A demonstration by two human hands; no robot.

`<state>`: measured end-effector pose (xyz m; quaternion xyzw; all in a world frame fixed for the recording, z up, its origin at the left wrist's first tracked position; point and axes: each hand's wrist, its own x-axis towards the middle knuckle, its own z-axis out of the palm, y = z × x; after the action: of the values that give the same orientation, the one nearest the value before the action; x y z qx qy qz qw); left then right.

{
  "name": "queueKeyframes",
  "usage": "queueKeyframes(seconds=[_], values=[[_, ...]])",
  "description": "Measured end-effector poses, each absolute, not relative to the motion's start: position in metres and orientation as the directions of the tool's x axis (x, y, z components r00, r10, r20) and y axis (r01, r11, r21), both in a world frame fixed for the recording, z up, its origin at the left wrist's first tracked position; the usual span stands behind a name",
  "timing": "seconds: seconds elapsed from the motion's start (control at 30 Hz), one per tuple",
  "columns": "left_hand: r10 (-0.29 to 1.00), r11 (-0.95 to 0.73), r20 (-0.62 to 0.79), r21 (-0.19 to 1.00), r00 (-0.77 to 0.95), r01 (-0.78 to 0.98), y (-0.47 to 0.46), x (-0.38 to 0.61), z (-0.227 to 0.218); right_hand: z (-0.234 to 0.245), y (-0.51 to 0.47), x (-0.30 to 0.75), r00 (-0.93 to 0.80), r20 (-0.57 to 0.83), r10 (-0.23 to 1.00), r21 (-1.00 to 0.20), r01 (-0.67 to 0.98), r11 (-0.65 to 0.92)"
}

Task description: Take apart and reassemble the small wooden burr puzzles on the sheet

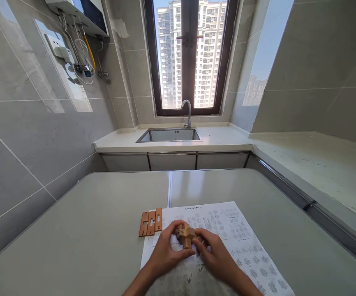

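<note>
A small wooden puzzle [185,236] of interlocked notched blocks sits just above a printed instruction sheet [227,230] on the grey table. My left hand [165,251] pinches its left side with thumb and fingers. My right hand [215,253] grips its right side, fingers curled round the wood. Three loose flat wooden pieces [150,222] with notches lie side by side to the left of the hands, at the sheet's top left corner.
The grey table [98,230] has a seam down its middle. Beyond it a white counter holds a steel sink [169,135] with a tap under a window. Another counter [320,164] runs along the right wall. A water heater with hoses hangs at top left.
</note>
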<state>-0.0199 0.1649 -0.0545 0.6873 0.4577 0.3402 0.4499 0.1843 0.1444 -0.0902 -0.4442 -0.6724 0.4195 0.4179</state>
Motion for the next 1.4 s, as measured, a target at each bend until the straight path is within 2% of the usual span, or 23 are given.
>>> queueKeyframes(seconds=[0.13, 0.3, 0.5, 0.67, 0.83, 0.97, 1.13, 1.23, 1.33, 1.4], values=[[0.910, -0.223, 0.071, 0.914, 0.408, 0.338, 0.164, -0.020, -0.051, -0.091, 0.143, 0.184, -0.350, 0.168, 0.921, -0.932, 0.249, 0.264], [0.866, -0.245, 0.066, 0.920, 0.495, 0.305, 0.168, -0.027, -0.052, -0.081, 0.146, 0.189, -0.534, 0.040, 0.845, -0.997, 0.039, 0.072], [0.822, -0.271, 0.081, 0.926, 0.564, 0.261, 0.172, -0.036, -0.054, -0.085, 0.150, 0.191, -0.493, -0.003, 0.870, -1.000, 0.024, 0.011], [0.853, -0.266, 0.082, 0.918, 0.515, 0.295, 0.169, -0.033, -0.055, -0.090, 0.149, 0.190, -0.442, 0.019, 0.897, -0.994, 0.090, 0.065], [0.872, -0.244, 0.066, 0.917, 0.485, 0.315, 0.165, -0.028, -0.054, -0.083, 0.144, 0.185, -0.414, 0.122, 0.902, -0.962, 0.174, 0.210], [0.859, -0.278, 0.094, 0.912, 0.504, 0.303, 0.163, -0.028, -0.052, -0.077, 0.141, 0.185, -0.468, 0.170, 0.867, -0.947, 0.165, 0.275], [0.824, -0.309, 0.110, 0.910, 0.555, 0.278, 0.165, -0.030, -0.049, -0.077, 0.141, 0.187, -0.486, 0.177, 0.856, -0.953, 0.133, 0.272], [0.791, -0.297, 0.106, 0.928, 0.603, 0.227, 0.170, -0.032, -0.048, -0.076, 0.140, 0.188, -0.508, 0.112, 0.854, -0.984, 0.066, 0.168], [0.735, -0.286, 0.136, 0.950, 0.664, 0.122, 0.174, -0.034, -0.047, -0.073, 0.140, 0.189, -0.635, 0.020, 0.772, -1.000, -0.024, 0.006], [0.698, -0.258, 0.153, 0.965, 0.699, 0.047, 0.175, -0.034, -0.045, -0.073, 0.140, 0.189, -0.676, 0.002, 0.737, -0.998, -0.050, -0.043]])
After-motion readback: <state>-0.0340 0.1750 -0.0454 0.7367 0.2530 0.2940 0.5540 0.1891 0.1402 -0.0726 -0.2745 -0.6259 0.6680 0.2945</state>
